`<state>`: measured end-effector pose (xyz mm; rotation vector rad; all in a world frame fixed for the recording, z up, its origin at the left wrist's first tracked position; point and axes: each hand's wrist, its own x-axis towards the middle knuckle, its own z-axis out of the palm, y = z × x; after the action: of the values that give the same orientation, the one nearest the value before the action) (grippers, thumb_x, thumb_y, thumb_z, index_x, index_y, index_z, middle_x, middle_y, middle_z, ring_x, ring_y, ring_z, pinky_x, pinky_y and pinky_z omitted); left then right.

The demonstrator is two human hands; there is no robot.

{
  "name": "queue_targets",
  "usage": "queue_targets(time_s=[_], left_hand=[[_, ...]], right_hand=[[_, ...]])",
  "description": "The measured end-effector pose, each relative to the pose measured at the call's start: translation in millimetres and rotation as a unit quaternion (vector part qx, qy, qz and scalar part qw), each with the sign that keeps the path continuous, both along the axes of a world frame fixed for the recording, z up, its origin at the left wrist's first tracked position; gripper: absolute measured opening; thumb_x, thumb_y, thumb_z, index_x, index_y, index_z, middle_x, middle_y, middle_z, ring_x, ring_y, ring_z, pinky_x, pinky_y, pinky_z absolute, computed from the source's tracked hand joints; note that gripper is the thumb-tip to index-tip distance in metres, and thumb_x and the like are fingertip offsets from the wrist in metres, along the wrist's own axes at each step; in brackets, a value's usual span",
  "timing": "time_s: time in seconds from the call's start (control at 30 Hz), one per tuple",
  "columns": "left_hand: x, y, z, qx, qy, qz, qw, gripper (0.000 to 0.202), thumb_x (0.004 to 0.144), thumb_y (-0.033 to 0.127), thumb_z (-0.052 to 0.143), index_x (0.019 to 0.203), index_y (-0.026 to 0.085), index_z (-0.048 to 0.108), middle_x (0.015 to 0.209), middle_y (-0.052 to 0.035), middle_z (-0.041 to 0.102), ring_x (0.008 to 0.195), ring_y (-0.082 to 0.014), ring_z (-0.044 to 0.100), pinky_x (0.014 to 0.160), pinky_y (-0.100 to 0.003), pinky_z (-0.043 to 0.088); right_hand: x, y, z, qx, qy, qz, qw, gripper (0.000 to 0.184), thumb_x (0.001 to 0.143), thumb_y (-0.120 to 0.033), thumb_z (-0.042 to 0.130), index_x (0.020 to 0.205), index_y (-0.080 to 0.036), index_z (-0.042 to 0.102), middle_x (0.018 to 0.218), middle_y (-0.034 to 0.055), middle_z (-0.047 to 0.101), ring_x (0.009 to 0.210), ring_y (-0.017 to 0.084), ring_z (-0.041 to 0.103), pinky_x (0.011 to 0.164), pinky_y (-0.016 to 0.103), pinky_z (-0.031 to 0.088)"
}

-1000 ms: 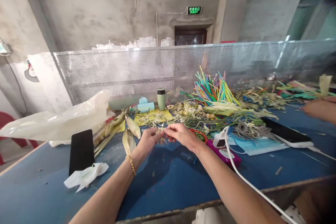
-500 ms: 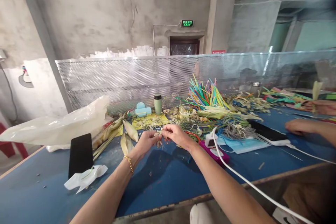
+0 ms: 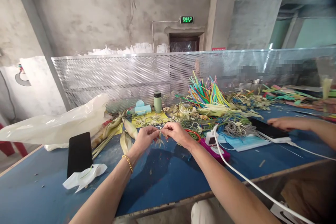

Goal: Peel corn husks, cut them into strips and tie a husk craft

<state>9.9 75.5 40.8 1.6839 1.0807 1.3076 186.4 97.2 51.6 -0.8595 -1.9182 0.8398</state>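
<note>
My left hand (image 3: pixel 146 138) and my right hand (image 3: pixel 175 134) meet fingertip to fingertip above the blue table (image 3: pixel 147 196). Both are closed in a pinch on a small bundle of pale plant strips (image 3: pixel 159 142), which looks like corn husk and hangs frayed below the fingers. The part between the fingertips is mostly hidden. Left of my left hand lie a corn husk piece (image 3: pixel 127 142) and a pale, cob-shaped husk bundle (image 3: pixel 130 128). Beyond my hands spreads a heap of dried husk strips and cords (image 3: pixel 187 117).
A black phone (image 3: pixel 79 154) leans beside a white wrapper (image 3: pixel 85 178) at left. Behind stands a green bottle (image 3: pixel 157 103). Coloured pipe cleaners (image 3: pixel 206 92) rise near the perforated screen (image 3: pixel 118 80). At right are a purple power strip (image 3: pixel 216 151), a white cable (image 3: pixel 252 182) and a co-worker's hand (image 3: pixel 280 123).
My hands have stayed together, turning slightly so the frayed strips hang more visibly below. At right, the co-worker's near hand has moved left to the phone there.
</note>
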Motion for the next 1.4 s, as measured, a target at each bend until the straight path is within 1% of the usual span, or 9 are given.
queue_targets(time_s=[0.1,0.23,0.4,0.67,0.8,0.9,1.13,1.27,1.4], left_hand=[[-1,1,0.0,0.001,-0.007,0.019,1.0,0.026,0.07,0.037,0.068,0.082,0.014,0.066,0.06,-0.0006,0.062,0.053,-0.0125,0.053,0.051,-0.024,0.04],[-1,3,-2.0,0.026,0.016,0.043,0.999,0.017,0.072,0.031,0.064,0.071,0.014,0.064,0.06,-0.002,0.062,0.054,-0.0137,0.055,0.053,-0.025,0.042],[3,0,-2.7,0.05,0.0,0.08,0.996,0.016,0.072,0.029,0.061,0.071,0.014,0.065,0.06,-0.0012,0.06,0.057,-0.0135,0.053,0.055,-0.025,0.04],[-1,1,-3.0,-0.036,-0.039,0.068,0.996,0.022,0.06,0.031,0.068,0.05,0.015,0.058,0.05,0.0003,0.052,0.051,-0.0103,0.041,0.051,-0.025,0.029],[0,2,-8.7,-0.125,-0.097,0.062,0.985,0.023,0.058,0.029,0.068,0.046,0.016,0.054,0.046,0.0008,0.048,0.045,-0.0086,0.035,0.047,-0.026,0.025],[1,2,-10.0,-0.142,-0.102,0.061,0.983,0.025,0.058,0.031,0.069,0.047,0.016,0.053,0.047,0.0002,0.049,0.045,-0.0083,0.036,0.046,-0.026,0.024],[-1,-4,1.2,-0.051,-0.017,0.002,0.999,0.031,0.069,0.044,0.066,0.072,0.014,0.065,0.061,-0.002,0.06,0.056,-0.0122,0.052,0.05,-0.023,0.033],[-2,-2,-0.7,-0.036,0.005,-0.001,0.999,0.022,0.066,0.036,0.069,0.067,0.014,0.065,0.056,-0.001,0.059,0.055,-0.0124,0.052,0.052,-0.024,0.036],[-6,2,-4.1,-0.049,-0.007,0.007,0.999,0.02,0.07,0.034,0.067,0.066,0.013,0.066,0.057,-0.0026,0.062,0.054,-0.0122,0.052,0.052,-0.024,0.036]], right_hand=[[0,-1,0.6,0.024,-0.03,-0.002,0.999,0.028,0.084,-0.038,0.06,0.065,-0.017,0.059,0.058,-0.0008,0.058,0.053,0.012,0.051,0.054,0.024,0.038],[-2,-2,-1.4,0.072,-0.061,-0.024,0.995,0.026,0.087,-0.034,0.056,0.066,-0.018,0.058,0.059,-0.0009,0.057,0.054,0.012,0.05,0.055,0.024,0.037],[-5,3,-9.1,0.062,-0.055,-0.007,0.997,0.027,0.084,-0.042,0.061,0.074,-0.017,0.059,0.064,-0.0001,0.06,0.058,0.013,0.052,0.055,0.024,0.038],[-9,1,-11.2,0.086,-0.106,-0.03,0.99,0.017,0.08,-0.031,0.064,0.071,-0.017,0.062,0.06,-0.0014,0.057,0.057,0.011,0.047,0.053,0.023,0.032],[-13,-3,-12.0,0.099,-0.13,-0.044,0.986,0.011,0.08,-0.025,0.063,0.072,-0.017,0.062,0.061,-0.001,0.058,0.057,0.012,0.047,0.054,0.024,0.033],[-15,-2,-13.9,0.108,-0.134,-0.049,0.984,0.011,0.08,-0.024,0.063,0.071,-0.017,0.062,0.061,-0.0004,0.059,0.058,0.012,0.048,0.055,0.024,0.033],[-10,5,-17.2,0.013,-0.079,-0.022,0.997,0.031,0.08,-0.043,0.065,0.066,-0.015,0.06,0.057,-0.0005,0.057,0.054,0.012,0.049,0.051,0.023,0.033],[-8,3,-12.8,-0.021,-0.069,0.009,0.997,0.033,0.08,-0.044,0.064,0.065,-0.015,0.06,0.056,-0.0003,0.058,0.053,0.012,0.05,0.051,0.023,0.035],[-7,-3,-3.5,-0.035,-0.047,-0.013,0.998,0.03,0.08,-0.044,0.063,0.07,-0.015,0.064,0.063,0.0015,0.063,0.057,0.013,0.056,0.055,0.024,0.041]])
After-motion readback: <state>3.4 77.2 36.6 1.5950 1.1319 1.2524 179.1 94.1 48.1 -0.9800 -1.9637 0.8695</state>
